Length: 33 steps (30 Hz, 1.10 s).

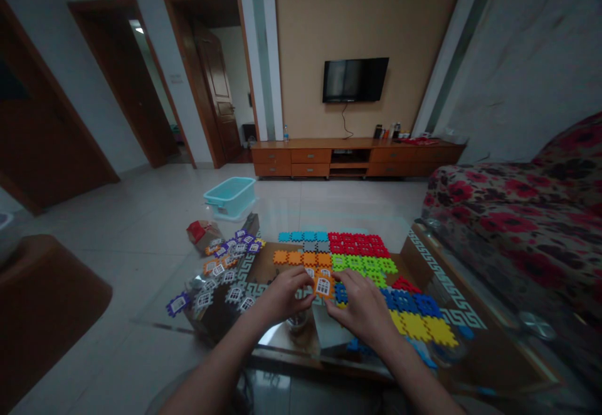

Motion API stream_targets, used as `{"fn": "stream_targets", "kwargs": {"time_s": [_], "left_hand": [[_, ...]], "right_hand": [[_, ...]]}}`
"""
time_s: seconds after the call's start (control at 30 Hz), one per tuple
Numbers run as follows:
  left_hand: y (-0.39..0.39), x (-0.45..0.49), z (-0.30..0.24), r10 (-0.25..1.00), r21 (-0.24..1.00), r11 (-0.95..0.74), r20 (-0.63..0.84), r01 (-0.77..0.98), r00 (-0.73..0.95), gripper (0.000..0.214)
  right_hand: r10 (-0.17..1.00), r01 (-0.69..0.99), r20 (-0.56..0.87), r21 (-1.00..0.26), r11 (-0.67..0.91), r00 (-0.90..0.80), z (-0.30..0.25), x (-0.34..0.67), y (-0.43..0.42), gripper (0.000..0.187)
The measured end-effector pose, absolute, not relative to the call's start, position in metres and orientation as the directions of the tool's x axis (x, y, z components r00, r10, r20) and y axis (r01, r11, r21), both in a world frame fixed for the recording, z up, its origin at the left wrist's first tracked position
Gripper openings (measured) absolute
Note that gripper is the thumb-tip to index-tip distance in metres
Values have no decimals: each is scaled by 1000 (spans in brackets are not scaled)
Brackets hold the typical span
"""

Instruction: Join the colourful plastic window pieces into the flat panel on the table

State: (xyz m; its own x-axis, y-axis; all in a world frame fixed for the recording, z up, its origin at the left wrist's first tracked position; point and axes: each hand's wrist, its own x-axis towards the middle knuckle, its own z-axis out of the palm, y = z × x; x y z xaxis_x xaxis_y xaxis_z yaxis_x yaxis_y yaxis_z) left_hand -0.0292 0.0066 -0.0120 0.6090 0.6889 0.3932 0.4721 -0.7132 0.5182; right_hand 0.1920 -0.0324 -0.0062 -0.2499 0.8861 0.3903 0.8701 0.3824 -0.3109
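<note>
Between my hands is an orange puzzle tile (323, 287) with a white window insert, raised over the glass table. My left hand (285, 293) has its fingers curled at the tile's left edge. On the opposite edge, my right hand (360, 305) grips it with thumb and fingers. Just beyond lies a row of plain orange tiles (295, 257). Red tiles (358, 244) and green tiles (364, 266) sit in blocks to its right. Blue tiles (408, 301) and yellow tiles (416, 326) are partly covered by my right hand and forearm.
Loose window tiles in purple (242, 242), orange and grey lie at the glass table's left side. A red-and-brown bag (203, 234) is behind them. A turquoise bin (230, 197) stands on the floor beyond. To the right is a floral sofa (498, 199).
</note>
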Motion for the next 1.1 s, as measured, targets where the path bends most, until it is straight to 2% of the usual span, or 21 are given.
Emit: {"fn": "stream_targets", "kwargs": {"time_s": [0.23, 0.4, 0.6, 1.1], "left_hand": [[31, -77, -17, 816, 570, -577, 426, 585, 390, 10], [49, -101, -52, 887, 597, -460, 328, 657, 324, 14], [61, -99, -75, 905, 587, -423, 243, 690, 348, 12], [70, -88, -96, 888, 547, -453, 202, 704, 414, 10]], "right_hand": [[893, 866, 377, -329, 377, -245, -8, 196, -34, 48], [904, 869, 353, -338, 362, -239, -6, 195, -34, 46], [906, 873, 333, -320, 368, -260, -6, 195, -33, 42], [915, 870, 306, -336, 361, -262, -3, 193, -35, 38]]}}
